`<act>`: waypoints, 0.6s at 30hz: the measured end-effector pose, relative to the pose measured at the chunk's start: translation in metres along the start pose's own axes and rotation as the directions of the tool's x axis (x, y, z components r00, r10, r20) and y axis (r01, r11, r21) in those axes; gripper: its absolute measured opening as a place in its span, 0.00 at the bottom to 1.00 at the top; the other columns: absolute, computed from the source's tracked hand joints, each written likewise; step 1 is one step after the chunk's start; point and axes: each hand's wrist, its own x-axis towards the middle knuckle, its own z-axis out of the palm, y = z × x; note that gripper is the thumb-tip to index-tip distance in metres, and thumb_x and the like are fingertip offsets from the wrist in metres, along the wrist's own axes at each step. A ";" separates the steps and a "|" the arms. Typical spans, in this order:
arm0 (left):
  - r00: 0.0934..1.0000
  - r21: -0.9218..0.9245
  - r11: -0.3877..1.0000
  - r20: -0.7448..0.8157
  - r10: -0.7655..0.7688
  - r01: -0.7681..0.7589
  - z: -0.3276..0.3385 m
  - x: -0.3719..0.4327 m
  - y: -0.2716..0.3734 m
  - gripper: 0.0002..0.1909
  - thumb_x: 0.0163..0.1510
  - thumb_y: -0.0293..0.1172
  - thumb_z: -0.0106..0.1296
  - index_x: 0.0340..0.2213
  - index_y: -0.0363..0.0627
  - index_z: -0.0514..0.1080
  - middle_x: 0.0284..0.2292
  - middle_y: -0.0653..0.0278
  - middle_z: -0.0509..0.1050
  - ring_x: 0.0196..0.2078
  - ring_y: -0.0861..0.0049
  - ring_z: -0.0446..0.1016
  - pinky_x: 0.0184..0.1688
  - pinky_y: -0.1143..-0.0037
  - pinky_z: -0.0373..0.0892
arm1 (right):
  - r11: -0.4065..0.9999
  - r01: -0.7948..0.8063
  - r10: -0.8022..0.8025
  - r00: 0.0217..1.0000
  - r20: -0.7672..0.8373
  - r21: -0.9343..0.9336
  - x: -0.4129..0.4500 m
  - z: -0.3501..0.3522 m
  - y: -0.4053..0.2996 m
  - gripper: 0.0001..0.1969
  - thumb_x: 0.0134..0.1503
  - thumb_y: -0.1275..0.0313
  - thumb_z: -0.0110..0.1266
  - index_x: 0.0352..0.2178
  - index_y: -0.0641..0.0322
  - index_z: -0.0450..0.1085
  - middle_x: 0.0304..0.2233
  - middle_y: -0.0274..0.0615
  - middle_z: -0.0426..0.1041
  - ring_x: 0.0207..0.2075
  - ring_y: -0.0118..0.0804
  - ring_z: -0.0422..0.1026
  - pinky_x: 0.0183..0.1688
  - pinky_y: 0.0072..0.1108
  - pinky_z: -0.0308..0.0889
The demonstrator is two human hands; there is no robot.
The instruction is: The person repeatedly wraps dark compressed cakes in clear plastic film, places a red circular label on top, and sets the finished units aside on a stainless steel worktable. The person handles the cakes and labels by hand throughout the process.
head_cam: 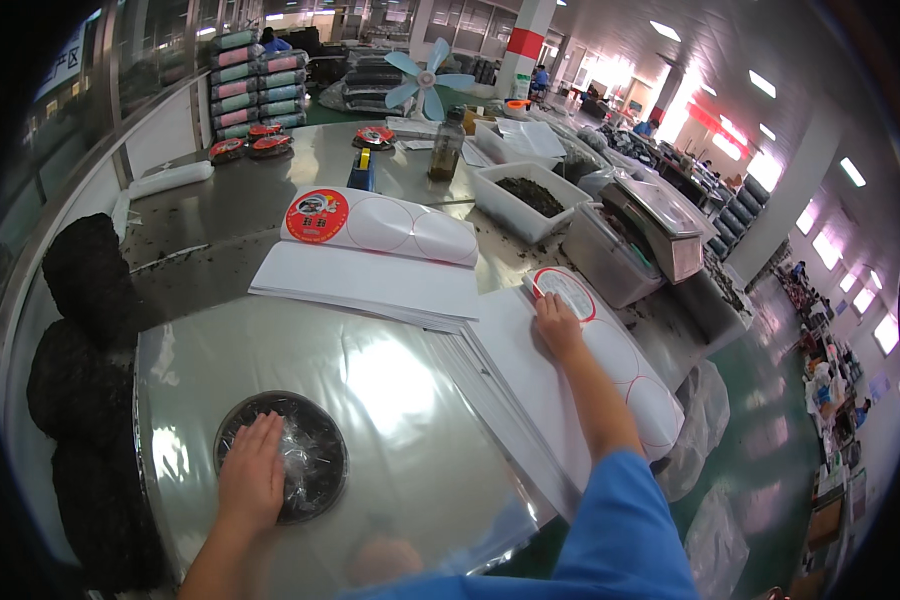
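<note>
My left hand [253, 469] lies flat, palm down, on a round dark disc wrapped in clear film [307, 457]. The disc rests on a stack of clear plastic sheets [375, 465]. My right hand [559, 324] reaches to a round printed label [570, 291] at the upper end of a stack of white label sheets [517, 352]; whether its fingers pinch the sheet, I cannot tell. Behind the plastic lies another paper stack [367, 277], its curled top sheet bearing a red round label [317, 216] and circle outlines.
Dark round cakes [82, 390] line the left edge. Farther back are a blue tape dispenser [361, 171], a bottle [446, 150], red-labelled packs [270, 144] and a small fan [424, 79]. A white tub of dark dried material [529, 199] and a plastic box [611, 251] stand right.
</note>
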 end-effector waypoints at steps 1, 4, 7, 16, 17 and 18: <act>1.000 0.009 1.000 -0.013 0.003 -0.003 0.001 0.000 -0.001 0.25 0.57 0.27 0.42 0.57 0.36 0.63 0.58 0.51 0.65 0.62 0.57 0.61 0.66 0.61 0.53 | 1.000 -0.016 0.016 0.999 -0.048 0.005 -0.001 0.001 0.000 0.09 0.47 0.74 0.52 0.29 0.69 0.73 0.44 0.59 0.74 0.47 0.52 0.73 0.45 0.29 0.73; 0.999 0.031 1.000 -0.034 0.004 -0.003 0.001 -0.003 -0.003 0.25 0.58 0.27 0.42 0.57 0.36 0.63 0.58 0.51 0.65 0.62 0.57 0.61 0.66 0.61 0.53 | 0.999 0.033 -0.033 0.999 0.001 -0.003 0.005 -0.005 -0.001 0.09 0.47 0.74 0.52 0.29 0.69 0.74 0.43 0.57 0.74 0.46 0.51 0.74 0.44 0.27 0.73; 0.999 0.029 1.000 -0.035 0.003 -0.002 0.000 -0.005 -0.004 0.24 0.58 0.28 0.42 0.57 0.36 0.63 0.58 0.52 0.65 0.62 0.58 0.61 0.66 0.61 0.53 | 0.997 0.068 -0.066 0.997 0.050 -0.048 0.008 -0.005 -0.005 0.09 0.46 0.75 0.52 0.28 0.68 0.74 0.41 0.56 0.75 0.44 0.49 0.74 0.43 0.26 0.74; 0.997 -0.005 1.000 -0.076 0.020 -0.020 0.001 -0.002 -0.003 0.23 0.58 0.28 0.42 0.55 0.36 0.64 0.57 0.51 0.67 0.61 0.58 0.62 0.65 0.62 0.54 | 0.774 -0.548 0.508 0.836 0.207 0.316 0.016 -0.033 0.004 0.10 0.59 0.68 0.49 0.32 0.66 0.69 0.39 0.52 0.75 0.38 0.54 0.75 0.41 0.37 0.71; 0.997 -0.002 1.000 -0.078 0.009 -0.009 0.001 -0.004 -0.005 0.23 0.58 0.28 0.42 0.55 0.36 0.65 0.57 0.51 0.67 0.61 0.58 0.62 0.65 0.62 0.54 | 0.699 -0.653 0.596 0.757 0.267 0.292 0.025 -0.045 0.016 0.12 0.60 0.65 0.49 0.34 0.65 0.69 0.38 0.53 0.75 0.39 0.55 0.75 0.42 0.39 0.70; 0.997 0.000 1.000 -0.077 0.002 -0.002 0.001 -0.005 -0.006 0.23 0.58 0.28 0.42 0.55 0.36 0.65 0.56 0.51 0.67 0.61 0.58 0.62 0.65 0.62 0.54 | 0.611 -0.750 0.677 0.661 0.325 0.254 0.039 -0.063 0.031 0.14 0.62 0.62 0.48 0.36 0.65 0.69 0.38 0.54 0.75 0.39 0.57 0.74 0.43 0.40 0.69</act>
